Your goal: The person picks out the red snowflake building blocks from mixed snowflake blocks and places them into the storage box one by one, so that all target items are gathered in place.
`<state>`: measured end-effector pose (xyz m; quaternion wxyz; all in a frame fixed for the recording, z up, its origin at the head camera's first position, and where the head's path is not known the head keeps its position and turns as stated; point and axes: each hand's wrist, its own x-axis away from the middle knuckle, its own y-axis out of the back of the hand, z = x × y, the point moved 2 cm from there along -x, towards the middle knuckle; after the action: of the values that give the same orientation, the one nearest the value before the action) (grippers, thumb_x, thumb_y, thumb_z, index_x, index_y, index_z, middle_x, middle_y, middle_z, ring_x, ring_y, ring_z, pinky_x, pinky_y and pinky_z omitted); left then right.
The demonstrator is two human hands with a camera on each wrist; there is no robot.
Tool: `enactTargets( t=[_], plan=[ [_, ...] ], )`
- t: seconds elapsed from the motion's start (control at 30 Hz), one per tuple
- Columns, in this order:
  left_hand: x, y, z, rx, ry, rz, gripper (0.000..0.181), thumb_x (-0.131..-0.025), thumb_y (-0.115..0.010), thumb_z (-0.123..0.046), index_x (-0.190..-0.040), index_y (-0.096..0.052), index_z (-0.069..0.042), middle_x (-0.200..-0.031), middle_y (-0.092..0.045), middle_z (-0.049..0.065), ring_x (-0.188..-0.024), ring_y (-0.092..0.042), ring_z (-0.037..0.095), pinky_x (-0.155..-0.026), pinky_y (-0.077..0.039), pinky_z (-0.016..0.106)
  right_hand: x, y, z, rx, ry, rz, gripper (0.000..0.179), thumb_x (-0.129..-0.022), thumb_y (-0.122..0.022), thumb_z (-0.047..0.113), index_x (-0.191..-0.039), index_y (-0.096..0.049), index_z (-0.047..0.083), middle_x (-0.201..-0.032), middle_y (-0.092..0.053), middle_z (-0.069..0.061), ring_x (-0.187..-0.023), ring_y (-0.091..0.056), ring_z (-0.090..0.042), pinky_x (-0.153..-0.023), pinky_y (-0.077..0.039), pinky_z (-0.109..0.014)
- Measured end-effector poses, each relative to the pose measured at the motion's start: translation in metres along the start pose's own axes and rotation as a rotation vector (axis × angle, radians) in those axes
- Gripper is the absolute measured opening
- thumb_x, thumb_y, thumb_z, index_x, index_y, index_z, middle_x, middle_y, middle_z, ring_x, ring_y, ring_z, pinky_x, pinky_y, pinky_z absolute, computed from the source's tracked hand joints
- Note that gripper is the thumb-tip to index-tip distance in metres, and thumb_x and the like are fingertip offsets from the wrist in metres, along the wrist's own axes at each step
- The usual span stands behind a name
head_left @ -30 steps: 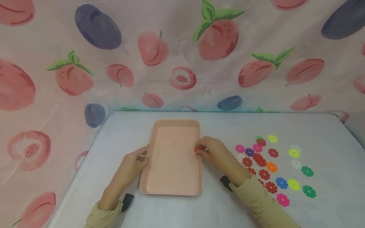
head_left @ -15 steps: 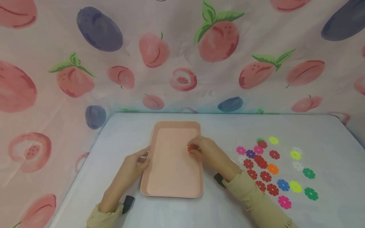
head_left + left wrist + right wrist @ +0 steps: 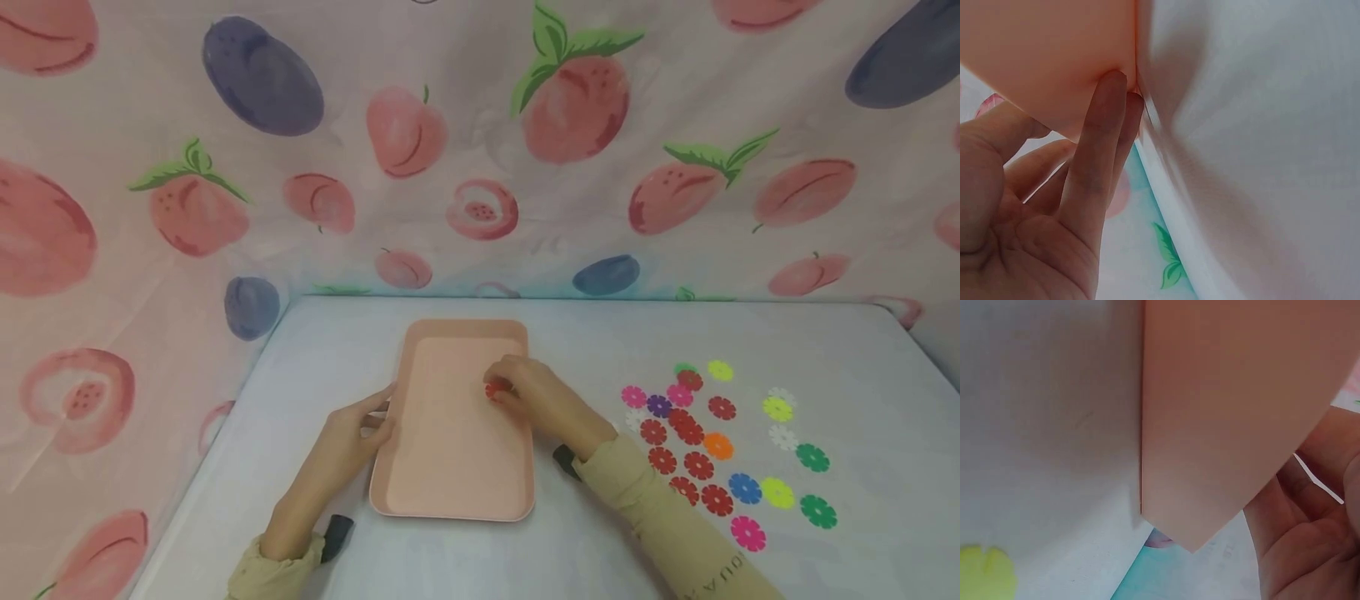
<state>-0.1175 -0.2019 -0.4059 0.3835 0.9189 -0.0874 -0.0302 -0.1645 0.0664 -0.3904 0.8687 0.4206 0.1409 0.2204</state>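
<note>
The pink rectangular tray lies on the white table in the head view. At its left side is my left hand, whose fairly straight fingers touch the outer wall in the left wrist view. Over the tray's right side, my right hand pinches a red notched plastic disc between thumb and fingers. The hand covers part of that disc. In the right wrist view the tray's wall blocks the fingertips and the disc, and only part of the right hand shows.
Several loose notched discs are spread right of the tray, among them an orange disc, a blue disc and a green disc. A fruit-printed cloth hangs behind and left of the table.
My right hand has moved left from the tray's right rim to over its inside, carrying the red disc. The left hand stays at the tray's left side.
</note>
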Motion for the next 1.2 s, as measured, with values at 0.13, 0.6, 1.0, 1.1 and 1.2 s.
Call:
enactTargets(
  t=[0.13, 0.6, 1.0, 1.1, 1.2],
  plan=[
    [-0.001, 0.0, 0.001, -0.006, -0.003, -0.005, 0.053, -0.095, -0.063, -0.007, -0.146, -0.049, -0.005, -0.122, -0.068, 0.017, -0.102, -0.07, 0.028, -0.076, -0.057, 0.03, -0.005, -0.001, 0.0, 0.029, 0.006, 0.026, 0.015, -0.088, -0.074, 0.006, -0.103, -0.07, 0.005, -0.093, -0.066, -0.003, -0.087, -0.059, -0.017, -0.089, -0.056, -0.035],
    [0.0, 0.0, 0.002, 0.005, -0.002, -0.007, 0.053, -0.095, -0.063, -0.008, -0.146, -0.049, -0.006, -0.121, -0.068, 0.016, -0.102, -0.07, 0.028, -0.078, -0.058, 0.031, -0.016, -0.005, -0.005, 0.075, 0.118, 0.032, 0.008, -0.088, -0.073, 0.003, -0.096, -0.07, 0.003, -0.085, -0.066, -0.003, -0.08, -0.058, -0.015, -0.081, -0.056, -0.031],
    [0.001, 0.001, 0.001, 0.01, 0.007, 0.0, 0.052, -0.096, -0.063, -0.008, -0.146, -0.049, -0.006, -0.122, -0.068, 0.016, -0.103, -0.07, 0.027, -0.079, -0.058, 0.032, -0.019, -0.008, -0.004, 0.109, 0.153, 0.017, 0.006, -0.087, -0.072, 0.001, -0.092, -0.069, 0.003, -0.08, -0.063, -0.002, -0.076, -0.056, -0.015, -0.076, -0.055, -0.029],
    [0.001, 0.0, 0.002, 0.006, 0.001, -0.001, 0.053, -0.095, -0.063, -0.008, -0.146, -0.049, -0.005, -0.122, -0.068, 0.016, -0.102, -0.07, 0.027, -0.077, -0.058, 0.03, -0.019, -0.008, -0.003, 0.117, 0.143, 0.02, 0.006, -0.087, -0.072, 0.0, -0.092, -0.069, 0.002, -0.08, -0.062, -0.003, -0.076, -0.055, -0.015, -0.075, -0.055, -0.029],
    [0.0, -0.001, 0.002, 0.001, 0.0, 0.006, 0.053, -0.095, -0.063, -0.008, -0.146, -0.049, -0.006, -0.124, -0.067, 0.017, -0.101, -0.07, 0.026, -0.076, -0.058, 0.029, -0.018, -0.007, -0.002, 0.115, 0.118, 0.021, 0.01, -0.087, -0.072, 0.001, -0.097, -0.07, 0.001, -0.085, -0.064, -0.006, -0.08, -0.059, -0.018, -0.081, -0.056, -0.033]
  ],
)
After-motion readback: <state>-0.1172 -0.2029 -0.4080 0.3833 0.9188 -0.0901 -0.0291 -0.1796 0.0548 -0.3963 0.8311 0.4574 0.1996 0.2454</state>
